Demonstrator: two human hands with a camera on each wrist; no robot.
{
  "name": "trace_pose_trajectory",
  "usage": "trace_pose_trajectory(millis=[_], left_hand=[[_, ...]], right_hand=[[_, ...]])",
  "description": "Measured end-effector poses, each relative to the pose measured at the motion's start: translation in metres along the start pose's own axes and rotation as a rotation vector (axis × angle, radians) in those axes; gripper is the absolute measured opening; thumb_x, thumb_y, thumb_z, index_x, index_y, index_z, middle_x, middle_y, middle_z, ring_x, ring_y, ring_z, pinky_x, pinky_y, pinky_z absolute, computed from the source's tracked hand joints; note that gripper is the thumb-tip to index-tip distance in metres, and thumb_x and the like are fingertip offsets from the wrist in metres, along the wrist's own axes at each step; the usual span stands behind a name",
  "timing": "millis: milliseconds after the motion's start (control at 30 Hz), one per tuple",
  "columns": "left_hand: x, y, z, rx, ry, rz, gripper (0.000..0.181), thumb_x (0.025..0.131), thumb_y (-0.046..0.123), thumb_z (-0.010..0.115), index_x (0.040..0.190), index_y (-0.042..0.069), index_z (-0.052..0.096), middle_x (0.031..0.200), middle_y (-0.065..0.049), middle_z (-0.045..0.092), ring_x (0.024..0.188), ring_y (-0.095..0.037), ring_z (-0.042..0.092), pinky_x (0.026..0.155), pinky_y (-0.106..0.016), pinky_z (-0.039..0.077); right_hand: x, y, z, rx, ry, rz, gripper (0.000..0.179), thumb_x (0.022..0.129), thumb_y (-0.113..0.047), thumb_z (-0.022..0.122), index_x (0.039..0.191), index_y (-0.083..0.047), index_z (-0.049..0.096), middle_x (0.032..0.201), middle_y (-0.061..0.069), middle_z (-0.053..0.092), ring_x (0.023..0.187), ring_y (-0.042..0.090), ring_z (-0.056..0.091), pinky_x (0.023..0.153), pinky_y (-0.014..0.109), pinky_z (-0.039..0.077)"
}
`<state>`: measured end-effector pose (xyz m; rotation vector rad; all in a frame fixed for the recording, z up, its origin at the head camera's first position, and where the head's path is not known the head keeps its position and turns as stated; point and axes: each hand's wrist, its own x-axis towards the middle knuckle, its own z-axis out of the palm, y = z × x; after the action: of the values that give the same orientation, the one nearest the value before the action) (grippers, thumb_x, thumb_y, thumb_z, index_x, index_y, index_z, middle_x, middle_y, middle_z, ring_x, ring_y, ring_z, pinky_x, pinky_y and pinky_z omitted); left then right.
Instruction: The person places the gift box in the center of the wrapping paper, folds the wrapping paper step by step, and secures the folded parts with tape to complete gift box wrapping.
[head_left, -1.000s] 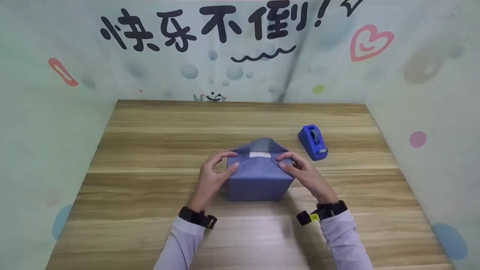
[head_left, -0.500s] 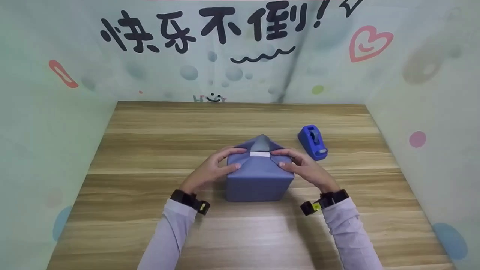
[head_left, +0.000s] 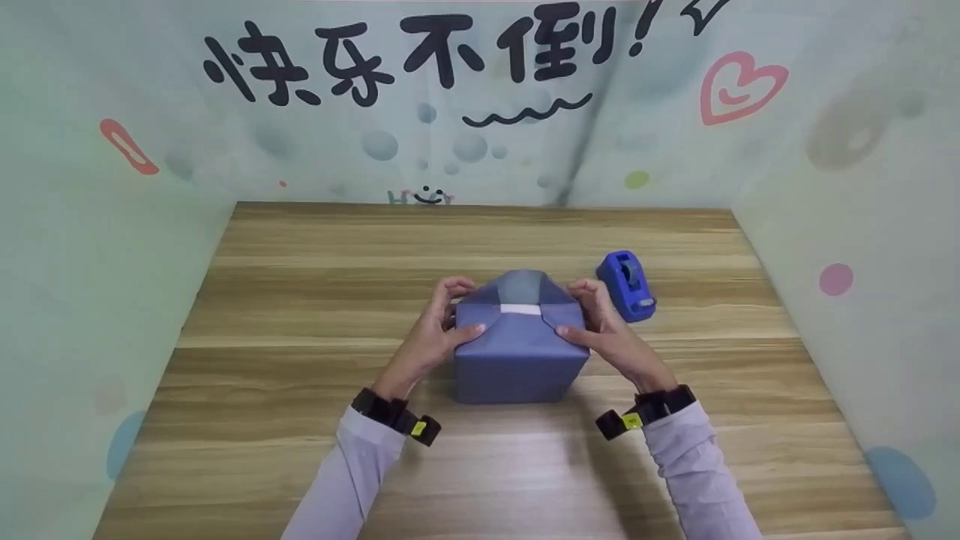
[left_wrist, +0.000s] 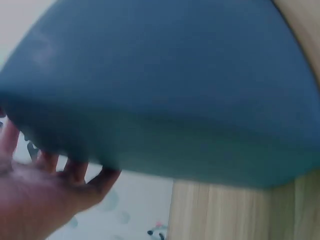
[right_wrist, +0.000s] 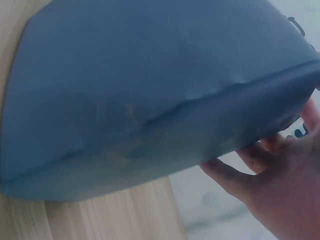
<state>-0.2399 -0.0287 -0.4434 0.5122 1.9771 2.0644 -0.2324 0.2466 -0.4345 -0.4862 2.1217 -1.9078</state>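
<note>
A box wrapped in blue paper stands on the table in the head view. At its far side a paper flap sticks up, and a white strip shows in front of it. My left hand grips the box's left side, thumb on top and fingers round the far corner. On the right side my right hand holds it the same way. In the left wrist view the fingertips meet the paper's edge. The right wrist view shows fingers against the box's side, which has a long crease.
A blue tape dispenser stands on the wooden table, just beyond my right hand. A printed backdrop rises behind the table and along both sides.
The fingers of both hands have slid off the top near the white strip, outward to the far corners. Thumbs stay on top. The flap has spread from a narrow peak to a wider curve.
</note>
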Motion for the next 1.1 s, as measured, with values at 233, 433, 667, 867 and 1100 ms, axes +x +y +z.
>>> trace_pose_trajectory(millis=[233,433,667,867,1100], left_hand=[[0.012,-0.005,-0.005,-0.276,-0.031,-0.333,0.061,0.078,0.003,0.064,0.136,0.006,0.045,0.12,-0.004,0.053,0.115,-0.021,0.042,0.108,-0.042,0.023],[0.015,-0.003,-0.006,-0.283,-0.035,-0.393,0.052,0.076,0.003,0.066,0.126,0.009,0.055,0.121,0.0,0.053,0.122,-0.02,0.037,0.112,-0.045,0.01],[0.01,0.001,-0.009,-0.104,-0.071,-0.291,0.036,0.079,0.015,0.07,0.115,0.019,0.066,0.131,0.003,0.054,0.125,-0.02,0.042,0.11,-0.049,0.016],[0.0,-0.002,-0.013,0.189,-0.076,-0.071,0.035,0.082,0.031,0.07,0.117,0.026,0.065,0.13,0.006,0.056,0.124,-0.015,0.043,0.108,-0.047,0.024],[-0.011,-0.001,-0.01,0.75,0.037,0.313,0.038,0.086,0.037,0.06,0.122,0.022,0.063,0.132,-0.002,0.053,0.125,-0.025,0.043,0.105,-0.049,0.032]], right_hand=[[0.004,0.008,-0.003,0.154,-0.037,0.144,0.064,0.087,-0.004,0.06,0.143,-0.002,0.03,0.132,0.004,0.048,0.115,0.012,0.048,0.095,0.023,0.043],[0.003,0.012,-0.002,0.228,-0.022,0.156,0.042,0.086,-0.004,0.06,0.127,-0.009,0.05,0.112,-0.003,0.058,0.1,0.01,0.054,0.087,0.024,0.046],[0.0,0.016,-0.001,0.137,0.029,0.051,0.043,0.086,-0.007,0.061,0.127,0.0,0.051,0.135,0.013,0.047,0.119,0.012,0.046,0.097,0.023,0.039],[-0.005,0.021,-0.006,-0.051,0.016,-0.051,0.042,0.089,-0.007,0.059,0.13,0.001,0.05,0.138,0.015,0.047,0.127,0.011,0.043,0.104,0.021,0.034],[-0.007,0.012,-0.001,-0.304,0.055,-0.251,0.038,0.086,0.004,0.058,0.124,0.0,0.058,0.131,0.016,0.054,0.125,0.011,0.047,0.106,0.022,0.03]])
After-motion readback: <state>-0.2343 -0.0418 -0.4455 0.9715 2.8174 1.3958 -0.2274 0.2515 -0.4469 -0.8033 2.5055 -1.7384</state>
